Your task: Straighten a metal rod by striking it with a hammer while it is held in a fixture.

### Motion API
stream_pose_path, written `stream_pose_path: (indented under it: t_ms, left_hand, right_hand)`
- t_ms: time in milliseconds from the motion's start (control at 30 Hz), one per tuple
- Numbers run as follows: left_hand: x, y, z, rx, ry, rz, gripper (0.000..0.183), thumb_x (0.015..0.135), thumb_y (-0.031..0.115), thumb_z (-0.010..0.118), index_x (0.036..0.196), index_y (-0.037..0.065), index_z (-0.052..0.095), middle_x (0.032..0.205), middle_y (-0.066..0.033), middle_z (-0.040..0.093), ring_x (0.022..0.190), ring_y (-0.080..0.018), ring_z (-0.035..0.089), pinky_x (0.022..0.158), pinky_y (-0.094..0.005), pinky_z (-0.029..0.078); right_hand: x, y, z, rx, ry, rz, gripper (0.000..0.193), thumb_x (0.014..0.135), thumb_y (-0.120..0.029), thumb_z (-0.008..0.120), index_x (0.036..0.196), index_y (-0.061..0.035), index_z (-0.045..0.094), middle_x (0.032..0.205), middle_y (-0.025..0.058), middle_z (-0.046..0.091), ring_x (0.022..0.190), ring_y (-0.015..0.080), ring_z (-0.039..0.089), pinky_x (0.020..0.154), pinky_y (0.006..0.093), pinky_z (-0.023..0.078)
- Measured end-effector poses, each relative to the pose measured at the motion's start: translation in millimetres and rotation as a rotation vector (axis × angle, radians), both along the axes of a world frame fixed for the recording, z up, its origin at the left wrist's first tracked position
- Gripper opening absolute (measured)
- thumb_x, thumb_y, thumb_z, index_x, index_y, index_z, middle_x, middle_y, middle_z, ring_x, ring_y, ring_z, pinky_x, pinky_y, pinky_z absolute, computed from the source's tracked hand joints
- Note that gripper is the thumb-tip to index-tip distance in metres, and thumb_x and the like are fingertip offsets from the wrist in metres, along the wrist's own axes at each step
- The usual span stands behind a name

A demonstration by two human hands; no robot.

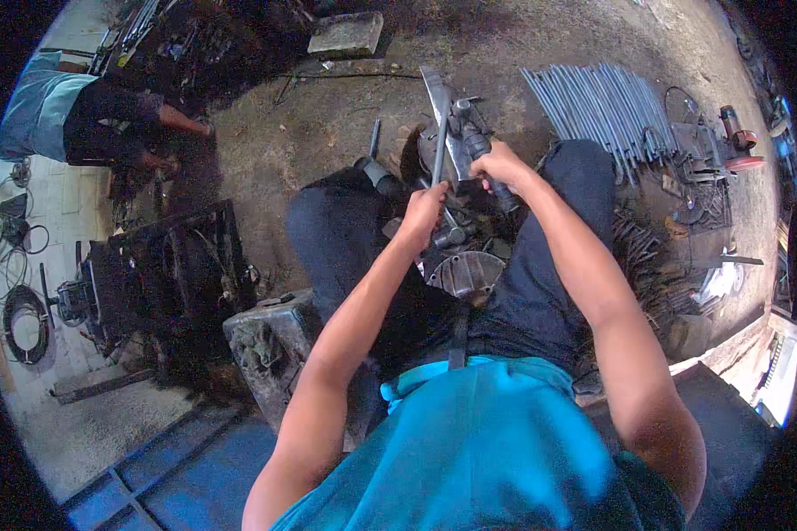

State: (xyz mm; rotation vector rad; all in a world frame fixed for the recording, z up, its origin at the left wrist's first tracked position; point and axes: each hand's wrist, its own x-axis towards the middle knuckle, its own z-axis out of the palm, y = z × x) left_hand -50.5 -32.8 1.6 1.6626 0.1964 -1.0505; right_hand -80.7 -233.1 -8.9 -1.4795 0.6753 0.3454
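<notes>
Steel rods (607, 106): bare grey metal, dull sheen. Flat bar (437, 97): worn matt metal. Floor (328, 133): rough, dusty concrete. Shirt (487, 442): smooth cloth.

Both forearms extended forward, left hand (423, 211) and right hand (499, 165) both clenched

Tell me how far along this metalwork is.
Done: nothing finished shows. In hand: the left hand grips a thin grey metal rod; the right hand holds a dark power-tool handle against it. Left: the bundle of grey steel rods lies untouched on the dirt floor.

Bundled grey rods (607, 106), concrete block (345, 35), perhaps cables (22, 310).
</notes>
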Motion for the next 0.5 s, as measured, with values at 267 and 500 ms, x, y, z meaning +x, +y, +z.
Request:
stream_pose_path:
  t_ms: [267, 500]
  left_hand:
    - [-13.6, 1.0, -38.1, 0.091, 0.105, 0.105, 0.05, 0.095, 0.053, 0.046, 0.068, 0.011, 0.05, 0.053, 0.0011, 0.04, 0.041, -0.0138, 0.035, 0.041, -0.0324, 0.025]
    - [-68.5, -9.1, -54.4, 0.119, -0.043, 0.061, 0.065, 0.095, 0.063, 0.037, 0.061, 0.008, 0.049, 0.054, -0.0037, 0.046, 0.045, -0.0171, 0.046, 0.043, -0.036, 0.036]
  right_hand:
    - [-2.5, -2.4, 6.1, 0.019, -0.059, -0.024, 0.013, 0.069, -0.004, 0.066, 0.075, -0.0021, 0.055, 0.062, 0.0065, 0.055, 0.045, 0.0153, 0.053, 0.038, 0.0325, 0.042]
    - [0.1, -1.3, 6.5, 0.034, -0.045, -0.028, 0.015, 0.069, -0.003, 0.067, 0.075, -0.003, 0.053, 0.061, 0.0059, 0.054, 0.044, 0.0148, 0.052, 0.038, 0.0323, 0.042]
